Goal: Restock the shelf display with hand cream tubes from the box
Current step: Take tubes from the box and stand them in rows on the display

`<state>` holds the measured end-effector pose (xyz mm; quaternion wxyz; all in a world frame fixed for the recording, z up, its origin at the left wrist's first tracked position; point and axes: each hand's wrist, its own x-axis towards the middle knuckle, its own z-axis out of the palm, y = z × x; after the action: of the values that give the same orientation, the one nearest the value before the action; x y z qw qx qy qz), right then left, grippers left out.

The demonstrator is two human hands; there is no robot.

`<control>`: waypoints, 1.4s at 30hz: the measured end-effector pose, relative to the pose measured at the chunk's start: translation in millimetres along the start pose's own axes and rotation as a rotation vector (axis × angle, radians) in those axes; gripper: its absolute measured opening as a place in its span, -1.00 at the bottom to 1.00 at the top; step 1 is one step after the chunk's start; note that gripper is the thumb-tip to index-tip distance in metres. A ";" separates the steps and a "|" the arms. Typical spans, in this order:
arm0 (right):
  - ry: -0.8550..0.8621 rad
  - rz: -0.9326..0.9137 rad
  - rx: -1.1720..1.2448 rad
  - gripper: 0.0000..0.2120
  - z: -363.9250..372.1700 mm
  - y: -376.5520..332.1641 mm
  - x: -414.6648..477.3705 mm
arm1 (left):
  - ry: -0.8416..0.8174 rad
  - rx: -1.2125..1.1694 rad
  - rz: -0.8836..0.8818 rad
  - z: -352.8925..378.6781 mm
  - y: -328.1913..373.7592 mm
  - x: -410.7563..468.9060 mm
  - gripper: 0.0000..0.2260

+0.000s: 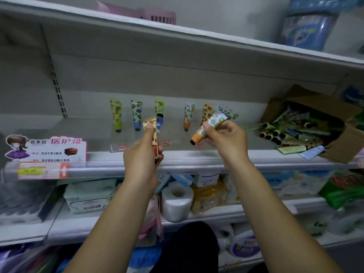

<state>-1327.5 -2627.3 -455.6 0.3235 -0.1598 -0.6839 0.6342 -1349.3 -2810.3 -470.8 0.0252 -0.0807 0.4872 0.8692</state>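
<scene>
At the far left of the shelf (pixel 88 125) stands a printed promo card (pixel 47 147). To its right is the row of displayed tubes (pixel 116 115), upright with caps down, set against the back of the shelf. In front of the row's middle, the left hand (pixel 141 152) has its grip wrapped round an orange-patterned tube (pixel 154 133), thumb pressed on its upper end, and holds it nearly upright. Further right, the right hand (pixel 224 138) pinches a second tube (pixel 204 129) between thumb and fingers, tilted with its orange end down and to the left. Both tubes are in the air, just before the row. The box (pixel 342 146) lies open on the shelf's right end, with many tubes still loose in it and a few spilling out. The step in hand looks like placing. Each held tube next needs turning cap-down and guiding into a free place in the row without toppling its neighbours. Much restocking remains.
</scene>
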 end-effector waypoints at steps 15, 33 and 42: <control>0.205 -0.209 -0.446 -0.65 29.9 27.6 110.4 | -0.019 0.122 0.397 70.0 -17.9 85.1 -0.73; 0.195 -0.400 -0.692 -0.78 57.8 60.2 138.9 | 0.000 0.204 0.438 75.8 -34.3 112.4 -0.73; 0.187 -0.403 -0.683 -0.85 57.9 66.8 136.2 | -0.019 0.207 0.455 74.9 -34.3 108.1 -0.72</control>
<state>-1478.3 -2576.3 -487.0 0.4305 -0.1779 -0.8403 0.2773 -1460.3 -2732.4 -479.1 -0.1585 0.0424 0.5789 0.7987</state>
